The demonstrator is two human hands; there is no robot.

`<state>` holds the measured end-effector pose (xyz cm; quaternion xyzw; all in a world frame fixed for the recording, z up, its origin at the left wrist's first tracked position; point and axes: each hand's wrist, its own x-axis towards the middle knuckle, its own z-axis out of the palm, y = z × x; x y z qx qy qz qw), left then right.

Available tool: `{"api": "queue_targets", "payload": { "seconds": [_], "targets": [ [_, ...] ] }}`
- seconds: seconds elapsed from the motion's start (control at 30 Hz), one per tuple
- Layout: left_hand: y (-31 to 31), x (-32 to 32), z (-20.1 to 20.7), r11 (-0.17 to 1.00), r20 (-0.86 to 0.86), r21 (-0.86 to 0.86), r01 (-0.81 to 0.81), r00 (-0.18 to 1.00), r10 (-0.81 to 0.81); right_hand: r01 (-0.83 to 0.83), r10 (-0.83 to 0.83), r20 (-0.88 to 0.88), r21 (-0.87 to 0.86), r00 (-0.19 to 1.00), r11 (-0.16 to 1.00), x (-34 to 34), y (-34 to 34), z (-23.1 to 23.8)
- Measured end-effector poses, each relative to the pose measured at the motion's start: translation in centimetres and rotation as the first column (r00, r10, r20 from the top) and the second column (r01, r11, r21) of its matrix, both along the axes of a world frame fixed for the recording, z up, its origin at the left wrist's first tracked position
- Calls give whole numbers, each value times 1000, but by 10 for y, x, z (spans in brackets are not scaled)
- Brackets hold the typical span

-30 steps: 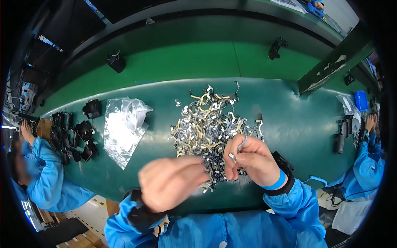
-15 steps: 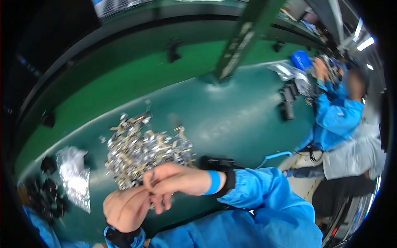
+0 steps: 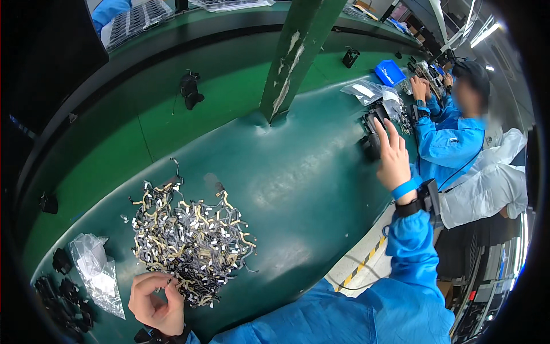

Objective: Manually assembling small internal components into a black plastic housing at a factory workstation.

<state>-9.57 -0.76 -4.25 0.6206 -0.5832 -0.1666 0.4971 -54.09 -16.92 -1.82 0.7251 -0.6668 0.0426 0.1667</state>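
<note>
A heap of small grey and yellow flat cable pieces [image 3: 192, 238] lies on the green bench [image 3: 298, 183]. My left hand [image 3: 156, 301] sits at the heap's near edge, fingers curled and pinching one small piece from the heap. My right hand [image 3: 392, 155] is stretched far out to the right, fingers spread over a cluster of black parts [image 3: 371, 131] on the bench, touching them. Whether it grips one cannot be made out.
A clear plastic bag [image 3: 94, 269] and several black parts [image 3: 66, 292] lie at the left. A green post [image 3: 292, 54] rises from the bench. A blue tray [image 3: 389, 73] and clear bags [image 3: 366, 92] lie far right, where another person in blue [image 3: 452, 137] works.
My view has swung to the right. My right hand left the heap and reached out to the black parts at the right. My left hand stayed by the heap.
</note>
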Motion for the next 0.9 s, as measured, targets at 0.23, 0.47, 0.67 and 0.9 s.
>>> {"api": "queue_targets", "payload": {
  "seconds": [0.23,0.47,0.67,0.9],
  "targets": [
    [-1,2,-2,999,-94,13,-42,995,43,-165,173,-24,198,985,966,-27,-19,-2],
    [5,-2,6,995,-457,-9,-103,885,88,-670,-60,959,237,276,703,105,-3,35],
    [-16,-6,8,987,-404,-143,74,906,-127,-939,-680,733,233,-2,253,241,25,12],
    [-20,-1,2,990,-588,53,129,806,-74,-927,-849,487,375,205,-9,276,37,-14]
  ]
}}
